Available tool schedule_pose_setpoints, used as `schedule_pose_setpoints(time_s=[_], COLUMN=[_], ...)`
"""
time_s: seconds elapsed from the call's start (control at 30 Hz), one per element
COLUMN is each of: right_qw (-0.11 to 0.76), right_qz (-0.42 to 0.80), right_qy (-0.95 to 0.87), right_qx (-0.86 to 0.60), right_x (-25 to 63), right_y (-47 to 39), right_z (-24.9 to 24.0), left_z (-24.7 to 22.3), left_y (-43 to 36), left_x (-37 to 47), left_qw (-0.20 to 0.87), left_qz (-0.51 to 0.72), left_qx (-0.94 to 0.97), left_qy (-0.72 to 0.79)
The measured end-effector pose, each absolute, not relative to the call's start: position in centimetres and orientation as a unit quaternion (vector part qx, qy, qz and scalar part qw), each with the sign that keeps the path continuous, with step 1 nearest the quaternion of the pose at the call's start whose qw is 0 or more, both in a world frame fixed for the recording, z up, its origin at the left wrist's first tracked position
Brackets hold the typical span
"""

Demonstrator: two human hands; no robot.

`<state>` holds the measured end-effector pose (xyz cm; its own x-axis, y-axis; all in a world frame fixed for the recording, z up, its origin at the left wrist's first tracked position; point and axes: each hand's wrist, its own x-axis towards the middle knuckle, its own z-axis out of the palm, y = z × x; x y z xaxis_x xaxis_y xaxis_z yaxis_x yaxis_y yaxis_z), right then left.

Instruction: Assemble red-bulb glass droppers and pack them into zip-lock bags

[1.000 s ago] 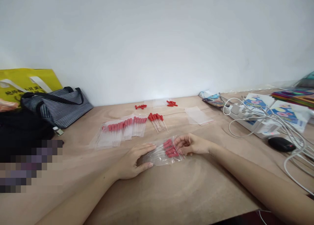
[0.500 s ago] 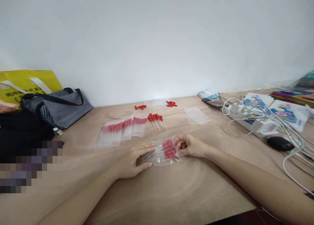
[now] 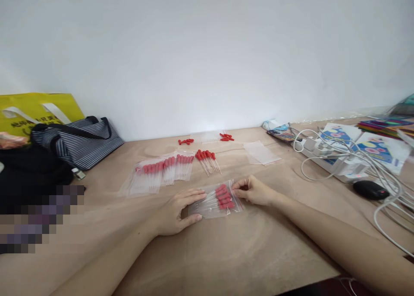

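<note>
A clear zip-lock bag (image 3: 209, 210) lies on the table in front of me, with several droppers (image 3: 223, 197) inside, their red bulbs toward the bag's mouth at the right. My left hand (image 3: 176, 212) rests at the bag's left end, thumb and fingers stretched apart along its lower and upper edges. With thumb and forefinger closed, my right hand (image 3: 254, 191) pinches the mouth edge near the red seal line. Just beyond lie several loose droppers (image 3: 207, 160), fanned out. Left of these, filled bags (image 3: 152, 173) of droppers overlap in a row.
Flat plastic bags (image 3: 261, 153) lie at the back right. Loose red bulbs (image 3: 186, 141) and more red bulbs (image 3: 227, 137) sit near the wall. Tangled white cables and a power strip (image 3: 343, 169) occupy the right, beside a black mouse (image 3: 370, 189). A striped bag (image 3: 82, 143) stands at left.
My right hand's fingers have drawn back from over the red bulbs to the outer edge of the bag's mouth. My left hand stays in place.
</note>
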<state>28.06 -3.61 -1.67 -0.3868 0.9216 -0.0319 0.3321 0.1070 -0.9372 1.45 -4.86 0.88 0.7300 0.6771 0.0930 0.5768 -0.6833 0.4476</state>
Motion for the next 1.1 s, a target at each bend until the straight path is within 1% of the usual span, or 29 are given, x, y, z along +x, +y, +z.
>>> schedule_pose_setpoints(time_s=[0.1, 0.2, 0.33, 0.43, 0.57, 0.67, 0.77, 0.87, 1.0, 1.1], right_qw=[0.306, 0.302, 0.283, 0.291, 0.328, 0.361, 0.372, 0.377, 0.393, 0.426], right_qz=[0.435, 0.421, 0.444, 0.494, 0.558, 0.531, 0.470, 0.418, 0.397, 0.377], right_qy=[-0.661, -0.681, -0.666, -0.633, -0.601, -0.618, -0.662, -0.707, -0.723, -0.719], right_qx=[-0.530, -0.517, -0.529, -0.520, -0.469, -0.455, -0.450, -0.429, -0.406, -0.398], right_x=[28.4, 28.3, 27.7, 27.9, 29.1, 29.7, 29.6, 28.5, 25.5, 23.5], right_y=[-3.6, -3.7, -4.1, -4.2, -3.6, -2.8, -1.8, -0.7, 0.6, 1.6], right_z=[-1.4, -1.7, -2.0, -1.5, -0.7, -0.5, -0.2, 0.4, 1.0, 0.8], left_z=[0.9, 0.9, 0.8, 0.9, 0.8, 0.6, 0.3, 0.3, 0.7, 0.8], left_y=[-4.9, -4.9, -4.9, -4.9, -4.8, -4.7, -4.4, -3.9, -2.8, -2.4], left_x=[1.4, 1.4, 1.3, 1.3, 1.3, 1.2, 1.5, 2.4, 4.0, 5.0], left_qw=[0.196, 0.195, 0.204, 0.206, 0.199, 0.214, 0.263, 0.351, 0.473, 0.549], left_qz=[0.116, 0.114, 0.129, 0.130, 0.149, 0.179, 0.210, 0.259, 0.306, 0.327], left_qx=[0.908, 0.908, 0.912, 0.915, 0.908, 0.888, 0.856, 0.803, 0.702, 0.629], left_qy=[0.353, 0.352, 0.331, 0.323, 0.337, 0.366, 0.393, 0.406, 0.437, 0.443])
